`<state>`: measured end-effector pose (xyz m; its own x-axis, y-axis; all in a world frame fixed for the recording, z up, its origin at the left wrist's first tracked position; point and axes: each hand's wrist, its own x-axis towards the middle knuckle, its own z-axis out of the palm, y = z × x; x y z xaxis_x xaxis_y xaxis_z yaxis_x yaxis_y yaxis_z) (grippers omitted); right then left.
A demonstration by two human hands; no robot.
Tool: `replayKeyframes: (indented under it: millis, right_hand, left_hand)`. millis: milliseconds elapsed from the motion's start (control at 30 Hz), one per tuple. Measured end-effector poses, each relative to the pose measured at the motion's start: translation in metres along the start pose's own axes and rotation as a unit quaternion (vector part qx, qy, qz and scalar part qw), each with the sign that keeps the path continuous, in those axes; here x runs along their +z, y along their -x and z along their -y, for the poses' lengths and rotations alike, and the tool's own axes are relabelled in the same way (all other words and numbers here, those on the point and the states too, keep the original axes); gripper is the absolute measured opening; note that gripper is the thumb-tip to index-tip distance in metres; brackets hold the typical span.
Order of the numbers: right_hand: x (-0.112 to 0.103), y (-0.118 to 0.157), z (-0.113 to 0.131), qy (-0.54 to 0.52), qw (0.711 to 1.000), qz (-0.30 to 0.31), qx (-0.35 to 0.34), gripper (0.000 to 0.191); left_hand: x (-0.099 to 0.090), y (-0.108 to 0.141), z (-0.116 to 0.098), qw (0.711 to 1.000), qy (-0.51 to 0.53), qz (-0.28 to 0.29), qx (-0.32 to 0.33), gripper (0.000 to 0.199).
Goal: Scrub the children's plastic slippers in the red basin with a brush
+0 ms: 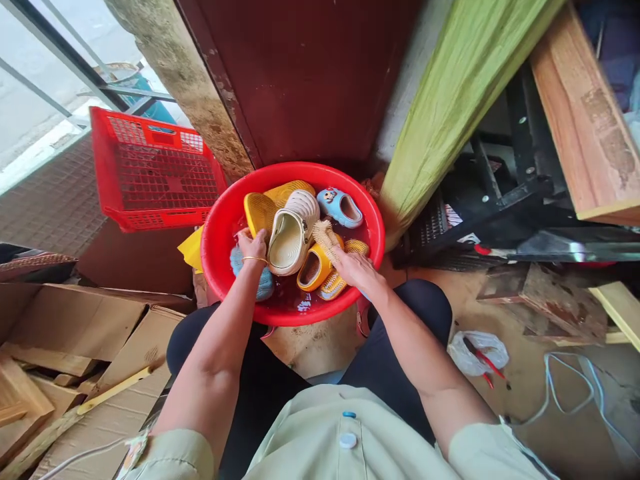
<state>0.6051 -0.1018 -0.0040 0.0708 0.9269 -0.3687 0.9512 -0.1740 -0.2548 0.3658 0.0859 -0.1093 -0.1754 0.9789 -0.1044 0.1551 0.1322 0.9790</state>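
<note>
A red plastic basin [213, 270] with water in it stands between my knees. My left hand [253, 247] grips the edge of a yellow slipper [259, 212], which is tilted up on its side. In my right hand [354, 267] is a beige scrub brush [325, 237], over the yellow clogs. A cream clog [291, 240] lies in the middle, between my hands. Below my right hand sit a yellow clog [315, 268] and a yellow sandal [333, 284]. One light-blue clog [341, 207] rests at the far right of the basin; blue footwear [263, 285] is partly hidden under my left wrist.
A red plastic crate [110, 173] stands at the left. Cardboard boxes [85, 320] with wood pieces lie at the lower left. Behind the basin is a dark red door [310, 80], with a green cloth [450, 113] hanging beside it. Red-handled pliers [487, 363] lie on a plastic bag.
</note>
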Motion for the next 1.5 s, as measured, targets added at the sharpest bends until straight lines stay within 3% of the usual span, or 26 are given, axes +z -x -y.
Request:
replayKeyframes:
  millis: [100, 300, 433, 600, 667, 833, 967, 1167, 1333, 1500]
  right_hand:
    - [-0.001, 0.001, -0.002, -0.004, 1.0, 0.003, 0.007, 0.059]
    - [-0.003, -0.001, -0.005, -0.005, 1.0, -0.006, 0.008, 0.057]
    - [-0.002, -0.001, -0.004, -0.006, 1.0, 0.002, 0.017, 0.06]
    - [-0.011, -0.001, -0.005, -0.017, 0.999, -0.007, 0.034, 0.055]
    - [-0.017, -0.002, -0.004, -0.035, 0.998, -0.04, 0.04, 0.055]
    - [-0.018, 0.002, 0.022, -0.05, 0.982, -0.18, 0.013, 0.061]
    - [-0.007, 0.001, 0.049, 0.014, 0.991, -0.115, -0.068, 0.06]
    - [-0.02, -0.024, 0.042, 0.009, 0.992, -0.123, 0.021, 0.06]
    - [-0.011, -0.01, 0.054, 0.006, 0.994, -0.088, -0.057, 0.061]
    - [-0.002, 0.001, 0.061, 0.015, 0.995, -0.076, -0.063, 0.063]
  left_hand:
    - [-0.007, -0.003, -0.01, 0.989, 0.033, -0.063, 0.127, 0.055]
    - [-0.023, 0.002, -0.056, 0.973, 0.097, 0.027, 0.206, 0.059]
    - [-0.028, 0.022, -0.08, 0.969, 0.168, 0.084, 0.159, 0.059]
    - [-0.033, 0.057, -0.085, 0.993, 0.059, 0.075, 0.063, 0.082]
    - [-0.033, 0.072, -0.08, 0.995, 0.006, 0.093, 0.023, 0.085]
    - [-0.023, 0.094, -0.067, 0.972, -0.018, 0.224, -0.067, 0.063]
    - [-0.014, 0.1, -0.066, 0.959, 0.04, 0.26, -0.106, 0.058]
    - [-0.011, 0.11, -0.069, 0.954, 0.087, 0.262, -0.119, 0.061]
    - [-0.008, 0.109, -0.073, 0.946, 0.14, 0.25, -0.149, 0.053]
    - [-0.005, 0.105, -0.076, 0.943, 0.149, 0.236, -0.18, 0.04]
